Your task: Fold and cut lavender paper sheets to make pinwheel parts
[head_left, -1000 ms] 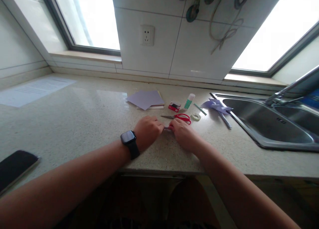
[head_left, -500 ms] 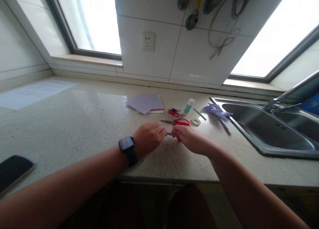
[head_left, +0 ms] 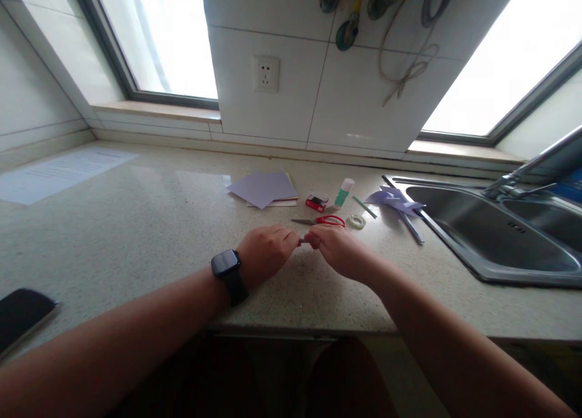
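My left hand (head_left: 268, 251), with a dark watch (head_left: 226, 263) on its wrist, has its fingers closed on one end of a small purple paper roll (head_left: 304, 241). My right hand (head_left: 334, 245) pinches the other end, so only a short bit shows between the fingertips. Just beyond the hands lie red-handled scissors (head_left: 331, 220), blades pointing left, partly behind my right hand. A roll of tape (head_left: 356, 222) sits right of them. Behind are a small red box (head_left: 316, 202), an upright glue stick (head_left: 344, 192) and a thin green strip (head_left: 365, 207).
Purple paper sheets (head_left: 261, 189) are stacked behind my left hand. A purple paper pinwheel on a stick (head_left: 394, 201) rests against the edge of the steel sink (head_left: 459, 248). A printed sheet (head_left: 68, 172) lies far left, a dark phone (head_left: 25, 315) near left.
Both hands have drawn slightly closer together, and less of the paper roll shows between them. My right hand has shifted a little left. The view has tilted slightly.
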